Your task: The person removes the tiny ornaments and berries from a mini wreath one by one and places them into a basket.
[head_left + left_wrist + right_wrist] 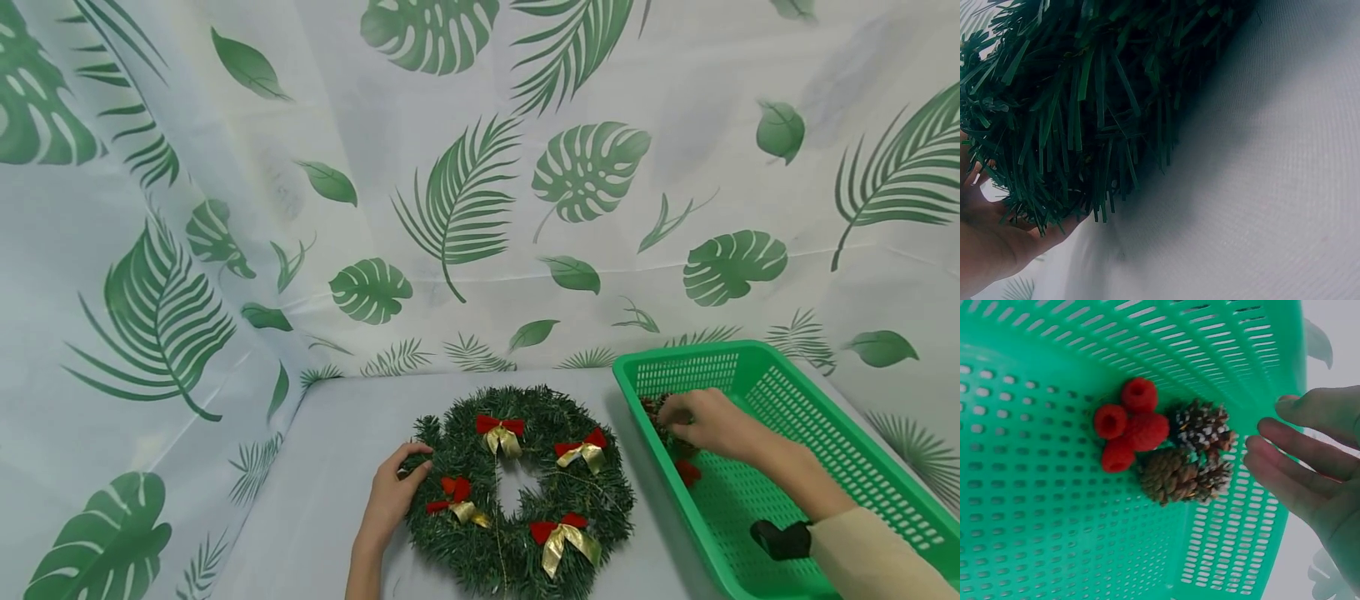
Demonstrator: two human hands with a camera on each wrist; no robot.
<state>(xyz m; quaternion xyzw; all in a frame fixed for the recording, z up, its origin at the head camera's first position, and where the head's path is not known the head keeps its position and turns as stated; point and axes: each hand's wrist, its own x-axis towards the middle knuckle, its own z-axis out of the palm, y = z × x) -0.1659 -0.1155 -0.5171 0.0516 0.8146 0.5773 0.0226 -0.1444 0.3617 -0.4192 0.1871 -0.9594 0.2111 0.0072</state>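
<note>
A green wreath (615, 500) with red-and-gold bows (564, 533) lies flat on the white-covered table. At its left edge my left hand (393, 492) holds the wreath's outer sprigs between thumb and fingers. In the left wrist view, the left hand (997, 244) is partly hidden by the green tufts. My right hand (708, 421) reaches into a green basket (817, 425), over its far left corner. In the right wrist view, the right hand (1310, 456) has its fingers extended beside pine cones (1169, 475), some white-tipped, and holds nothing. Several red berries (1147, 431) lie against the cones.
The basket's raised, slotted wall (675, 492) stands just right of the wreath. A black object (780, 540) shows by the right sleeve (873, 550). A leaf-printed white sheet (480, 333) hangs behind the table and along its left side.
</note>
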